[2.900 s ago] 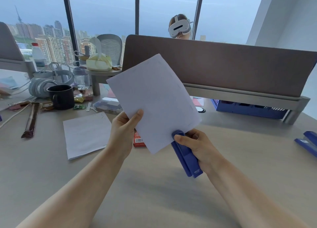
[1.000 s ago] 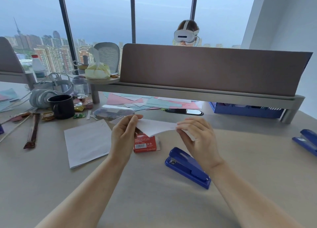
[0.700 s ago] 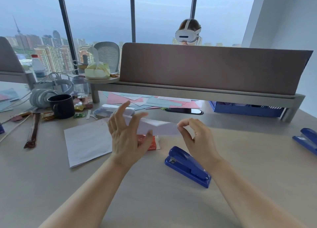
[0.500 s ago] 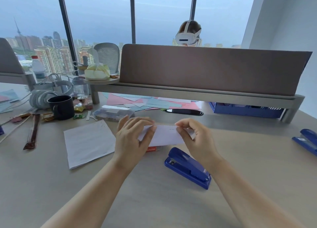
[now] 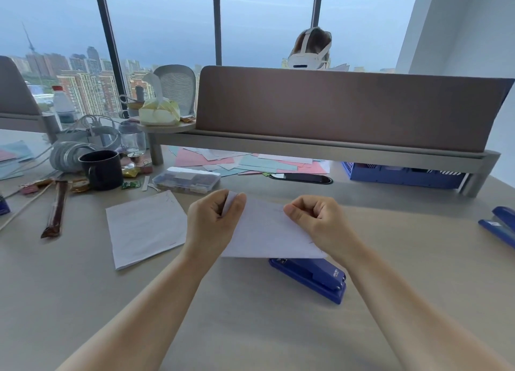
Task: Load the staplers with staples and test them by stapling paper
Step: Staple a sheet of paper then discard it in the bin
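Both hands pinch the folded paper above the worktop, left hand and right hand fingers closed on its top edge, while the blue stapler lies just below-right, nearer the right hand, long axis diagonal.

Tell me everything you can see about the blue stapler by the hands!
The blue stapler is dark blue and looks like plastic, with small pale lettering on its side near the rear end. It lies flat on the pale desk, closed, and angled, front end towards the upper left. Its front end is hidden under the white paper that the left hand and right hand each pinch in a tight grip. Neither hand touches the stapler.
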`<state>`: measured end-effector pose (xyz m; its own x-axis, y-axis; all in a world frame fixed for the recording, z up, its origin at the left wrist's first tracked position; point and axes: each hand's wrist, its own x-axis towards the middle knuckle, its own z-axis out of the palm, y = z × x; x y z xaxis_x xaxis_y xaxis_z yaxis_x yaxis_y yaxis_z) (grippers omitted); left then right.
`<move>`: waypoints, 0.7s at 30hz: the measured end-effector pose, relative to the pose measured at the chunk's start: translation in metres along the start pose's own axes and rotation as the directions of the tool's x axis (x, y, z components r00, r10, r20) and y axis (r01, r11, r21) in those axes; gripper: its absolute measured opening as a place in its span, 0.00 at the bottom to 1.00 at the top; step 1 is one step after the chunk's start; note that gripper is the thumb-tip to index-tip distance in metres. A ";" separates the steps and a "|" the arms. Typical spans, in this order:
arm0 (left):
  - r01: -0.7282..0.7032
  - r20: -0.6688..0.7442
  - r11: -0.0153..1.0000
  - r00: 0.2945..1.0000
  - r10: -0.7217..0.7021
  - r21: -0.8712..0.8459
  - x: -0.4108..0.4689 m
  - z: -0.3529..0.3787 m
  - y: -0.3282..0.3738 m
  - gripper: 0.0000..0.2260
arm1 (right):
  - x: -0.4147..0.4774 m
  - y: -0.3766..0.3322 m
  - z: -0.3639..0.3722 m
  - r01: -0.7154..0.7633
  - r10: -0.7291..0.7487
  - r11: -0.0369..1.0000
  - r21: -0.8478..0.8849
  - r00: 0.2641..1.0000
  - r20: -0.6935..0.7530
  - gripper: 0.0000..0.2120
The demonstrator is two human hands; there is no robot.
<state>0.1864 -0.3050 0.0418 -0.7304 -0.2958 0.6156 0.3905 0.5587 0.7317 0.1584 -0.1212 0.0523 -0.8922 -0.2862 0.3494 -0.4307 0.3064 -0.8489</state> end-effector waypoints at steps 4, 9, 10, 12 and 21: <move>0.013 -0.011 1.000 1.000 -0.013 -0.026 -0.001 0.000 0.000 0.21 | 0.000 0.001 0.001 -0.010 0.010 1.000 0.012 1.000 0.006 0.10; -0.061 -0.042 0.995 0.997 0.058 -0.073 -0.002 -0.002 0.002 0.20 | -0.002 0.001 -0.007 0.099 -0.103 0.994 0.043 0.990 0.099 0.01; -0.091 -0.028 0.992 0.996 0.089 -0.087 -0.003 -0.003 0.004 0.20 | -0.002 0.000 -0.010 0.131 -0.134 0.991 0.037 0.987 0.092 0.01; -0.153 0.054 0.978 0.985 0.162 -0.140 -0.003 -0.005 0.007 0.10 | -0.003 -0.004 -0.016 0.204 -0.204 0.979 0.009 0.978 0.031 0.04; -0.418 0.259 0.878 0.843 0.471 -0.235 -0.012 0.002 0.027 0.14 | -0.048 -0.007 -0.048 0.323 -0.335 0.942 -0.091 0.922 -0.192 0.16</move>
<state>0.2046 -0.2848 0.0536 -0.5773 0.2145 0.7879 0.7795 0.4320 0.4536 0.1976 -0.0658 0.0611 -0.7048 -0.1922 0.6829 -0.7064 0.2791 -0.6504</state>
